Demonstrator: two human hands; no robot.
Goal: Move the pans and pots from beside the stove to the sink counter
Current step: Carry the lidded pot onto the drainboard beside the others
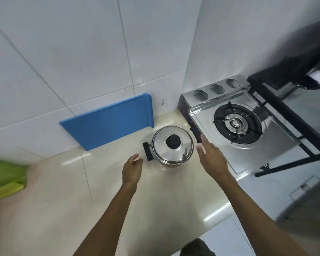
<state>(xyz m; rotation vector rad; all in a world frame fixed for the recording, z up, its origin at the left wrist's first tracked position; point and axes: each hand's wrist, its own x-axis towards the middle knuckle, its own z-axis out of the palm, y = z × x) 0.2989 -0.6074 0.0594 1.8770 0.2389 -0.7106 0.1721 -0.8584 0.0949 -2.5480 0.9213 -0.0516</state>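
Observation:
A steel pot with a shiny lid and a black knob stands on the cream counter, just left of the gas stove. Its black side handle points left. My left hand hovers a little short of that handle, fingers loosely curled, holding nothing. My right hand is at the pot's right side, between pot and stove, fingers stretched out and apart, holding nothing. I cannot tell whether its fingertips touch the pot.
A blue cutting board leans against the tiled wall behind the pot. A green rack sits at the far left edge. The cream counter stretches toward me. A black frame stands over the stove's right side.

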